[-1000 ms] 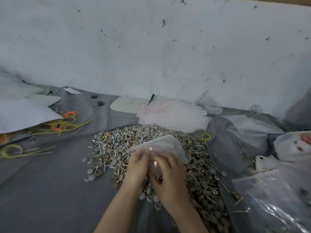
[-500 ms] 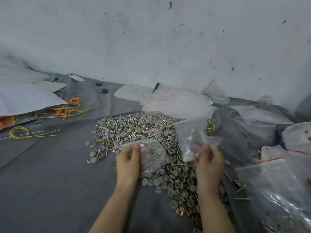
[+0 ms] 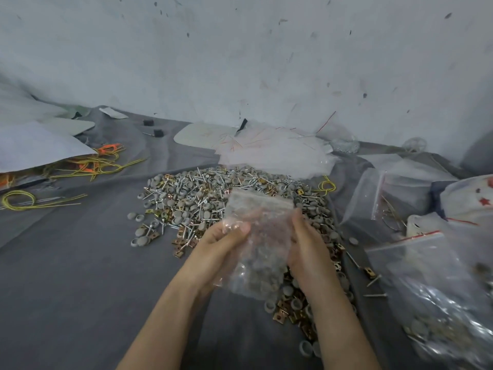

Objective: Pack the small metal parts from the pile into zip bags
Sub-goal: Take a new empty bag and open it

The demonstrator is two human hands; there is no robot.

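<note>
A pile of small metal parts (image 3: 197,198), grey caps, screws and brass clips, spreads over the grey cloth in the middle. Above its near side I hold a clear zip bag (image 3: 260,244) upright between both hands. My left hand (image 3: 221,244) grips the bag's left edge, thumb on the front. My right hand (image 3: 306,247) grips its right edge. The bag looks see-through; whether parts are inside it or only behind it is unclear.
A stack of empty clear bags (image 3: 274,153) lies behind the pile. At the right lie more zip bags (image 3: 386,198) and a big filled bag (image 3: 442,297). Yellow and orange wires (image 3: 93,164) and white sheets (image 3: 34,145) lie at the left. A wall stands close behind.
My hands, apart half a second ago with a bag in each, have come together and now hold one bag upright between them. The view has tilted slightly.
</note>
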